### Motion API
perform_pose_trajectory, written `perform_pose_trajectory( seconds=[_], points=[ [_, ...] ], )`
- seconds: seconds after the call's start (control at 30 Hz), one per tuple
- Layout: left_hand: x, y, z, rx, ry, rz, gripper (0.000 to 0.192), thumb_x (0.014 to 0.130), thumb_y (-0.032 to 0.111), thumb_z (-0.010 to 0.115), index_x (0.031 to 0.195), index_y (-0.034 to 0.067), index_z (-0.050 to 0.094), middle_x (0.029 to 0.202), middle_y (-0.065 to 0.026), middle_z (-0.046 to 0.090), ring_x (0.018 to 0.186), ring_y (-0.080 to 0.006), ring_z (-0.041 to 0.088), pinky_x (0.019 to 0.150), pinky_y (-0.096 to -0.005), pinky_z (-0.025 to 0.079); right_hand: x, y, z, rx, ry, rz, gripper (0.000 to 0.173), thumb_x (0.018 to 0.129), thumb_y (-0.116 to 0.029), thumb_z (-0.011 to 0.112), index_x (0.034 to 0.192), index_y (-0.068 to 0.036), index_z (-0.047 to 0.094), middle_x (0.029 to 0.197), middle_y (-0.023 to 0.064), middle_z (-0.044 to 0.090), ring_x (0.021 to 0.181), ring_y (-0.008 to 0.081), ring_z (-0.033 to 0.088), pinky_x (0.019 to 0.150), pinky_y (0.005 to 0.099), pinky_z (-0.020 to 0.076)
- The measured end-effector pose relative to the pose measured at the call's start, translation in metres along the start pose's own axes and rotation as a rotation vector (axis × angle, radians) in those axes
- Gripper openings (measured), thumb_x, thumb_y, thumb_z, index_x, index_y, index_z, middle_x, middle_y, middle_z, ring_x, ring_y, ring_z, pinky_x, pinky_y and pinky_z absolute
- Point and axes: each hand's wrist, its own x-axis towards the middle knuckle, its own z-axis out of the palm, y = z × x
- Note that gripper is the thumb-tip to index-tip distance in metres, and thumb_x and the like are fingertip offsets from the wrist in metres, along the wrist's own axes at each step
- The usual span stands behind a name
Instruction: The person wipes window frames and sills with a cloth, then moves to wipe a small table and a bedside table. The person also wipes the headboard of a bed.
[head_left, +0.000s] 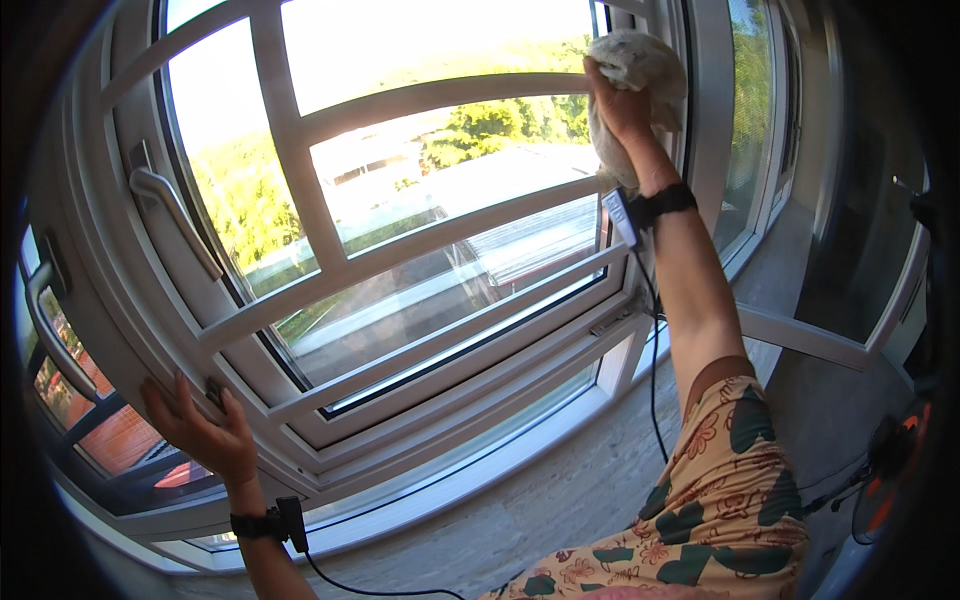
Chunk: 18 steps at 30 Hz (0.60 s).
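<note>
A pale, crumpled cloth (645, 64) hangs from my right hand (626, 109), which presses it to the upper right side of the white window frame, by the end of a crossbar. My left hand (206, 435) rests with spread fingers on the lower left part of the sash frame (142, 330). It holds nothing. Between the hands lie white grille bars (465, 221) in front of the glass. Above my left hand, a metal window handle (176, 217) slants down the frame. Each wrist wears a black strap with a cabled device.
A second window handle (56, 330) is at far left. Below the window runs a marbled stone sill (450, 525). Another open sash (810, 341) juts out at right, and a fan-like black and orange object (885, 480) stands lower right. A black cable (654, 375) dangles from my right wrist.
</note>
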Motion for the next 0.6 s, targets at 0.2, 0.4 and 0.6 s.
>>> perform_pose_trajectory(
  seconds=[0.2, 0.4, 0.6],
  points=[
    [-0.005, -0.005, 0.017, 0.028, 0.025, 0.027, 0.057, 0.088, 0.032, 0.057, 0.140, 0.020, 0.036, 0.147, -0.0180, 0.028, 0.136, -0.0377, 0.028, 0.108, -0.0546, 0.029, -0.044, -0.139, 0.049, 0.221, -0.069, -0.273, 0.055, 0.088, -0.062, 0.052, 0.105, -0.012, 0.064, 0.097, 0.0078, 0.066, 0.092, 0.0235, 0.064, 0.081, 0.0377, 0.0483],
    [0.002, 0.009, 0.004, 0.009, 0.020, 0.019, 0.057, 0.088, 0.034, 0.057, 0.140, 0.020, 0.036, 0.147, -0.0187, 0.028, 0.136, -0.0381, 0.029, 0.108, -0.0539, 0.030, -0.054, -0.255, 0.054, 1.368, -0.159, -0.751, 0.006, 0.084, -0.013, 0.067, 0.088, -0.009, 0.064, 0.093, 0.0059, 0.065, 0.089, 0.0165, 0.065, 0.080, 0.0319, 0.0551],
    [0.006, 0.015, -0.004, -0.005, 0.034, 0.056, 0.055, 0.089, 0.035, 0.055, 0.138, 0.019, 0.037, 0.146, -0.0195, 0.029, 0.135, -0.0386, 0.030, 0.106, -0.0537, 0.031, -0.044, -0.193, 0.027, 0.709, -0.381, -0.739, 0.017, 0.079, -0.012, 0.073, 0.094, -0.010, 0.066, 0.097, 0.0033, 0.066, 0.092, 0.0160, 0.062, 0.085, 0.0309, 0.0503]
  ],
)
